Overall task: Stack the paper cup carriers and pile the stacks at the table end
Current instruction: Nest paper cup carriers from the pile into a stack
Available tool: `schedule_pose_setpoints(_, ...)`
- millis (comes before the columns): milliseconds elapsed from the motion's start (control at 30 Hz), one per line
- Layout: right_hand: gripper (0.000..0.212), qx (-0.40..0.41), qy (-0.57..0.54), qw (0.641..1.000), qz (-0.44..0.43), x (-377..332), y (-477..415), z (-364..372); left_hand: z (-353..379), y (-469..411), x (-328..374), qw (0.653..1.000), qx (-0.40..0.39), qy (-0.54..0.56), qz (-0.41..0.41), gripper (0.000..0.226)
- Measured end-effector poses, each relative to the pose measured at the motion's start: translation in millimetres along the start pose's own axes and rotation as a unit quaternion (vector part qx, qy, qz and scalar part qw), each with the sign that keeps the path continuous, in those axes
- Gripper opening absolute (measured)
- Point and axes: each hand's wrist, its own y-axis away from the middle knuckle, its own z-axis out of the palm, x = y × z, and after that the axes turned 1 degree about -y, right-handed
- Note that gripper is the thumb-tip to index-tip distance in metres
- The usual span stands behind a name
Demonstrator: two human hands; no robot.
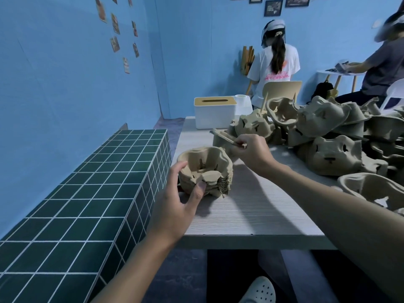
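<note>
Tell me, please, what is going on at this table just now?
A person at the table is nesting paper cup carriers. The left hand grips a stack of nested carriers near the table's left edge, while the right hand pinches a single carrier by its rim just behind the stack. A heap of loose carriers covers the right side, and a tissue box stands at the far end.

No legible writing in view

Pink print (276,75) on the back of a white T-shirt (262,62) is too blurred to read; framed pictures (273,8) high on the wall (196,40) carry pale lettering too small to make out; cards (114,44) stuck further left, likewise unreadable.
</note>
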Motion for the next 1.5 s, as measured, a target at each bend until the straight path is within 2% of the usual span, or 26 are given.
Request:
schedule_pose_setpoints(267, 0.008, 0.004, 0.036, 0.998, -0.043, 29.8, 56.1, -51.2, -0.8, 2.0, 2.4, 1.0, -0.01, 0.02, -0.014, 0.053)
schedule_pose_setpoints(400, 0.015, -0.02, 0.115, 0.991, -0.064, 39.4, 72.3, -67.9, -1.0, 2.3, 0.9, 0.999, -0.019, 0.02, -0.015, 0.06)
schedule_pose_setpoints(533, 0.041, 0.008, 0.189, 0.98, -0.068, 31.5, 76.5, -66.7, -2.4, 4.1, 4.4, 0.999, -0.024, 0.022, -0.015, 0.061)
schedule_pose_setpoints(667, 0.044, 0.003, 0.174, 0.982, -0.08, 16.3, 68.9, -56.5, -3.5, 4.0, 6.4, 0.999, -0.036, 0.022, -0.014, 0.052)
schedule_pose_setpoints(800, 0.032, -0.023, 0.169, 0.981, -0.096, 15.1, 66.1, -49.7, -5.5, 3.8, 6.8, 0.999, -0.046, 0.022, -0.013, 0.046)
schedule_pose_setpoints(967, 0.021, 0.007, 0.129, 0.988, -0.087, 23.4, 72.4, -51.1, -5.3, 3.5, 5.8, 0.998, -0.059, 0.032, -0.02, 0.055)
schedule_pose_setpoints(1167, 0.013, 0.023, 0.139, 0.981, -0.135, 23.7, 73.6, -55.2, -5.9, 3.6, 7.8, 0.996, -0.069, 0.047, -0.029, 0.051)
schedule_pose_setpoints(1333, 0.004, 0.087, 0.022, 0.981, -0.171, -3.0, 73.0, -67.4, -6.3, 2.9, 9.9, 0.996, -0.075, 0.045, -0.024, 0.051)
schedule_pose_setpoints(1500, 0.007, 0.124, -0.037, 0.971, -0.201, -31.4, 69.2, -72.4, -7.1, 3.1, 8.6, 0.996, -0.078, 0.042, -0.024, 0.054)
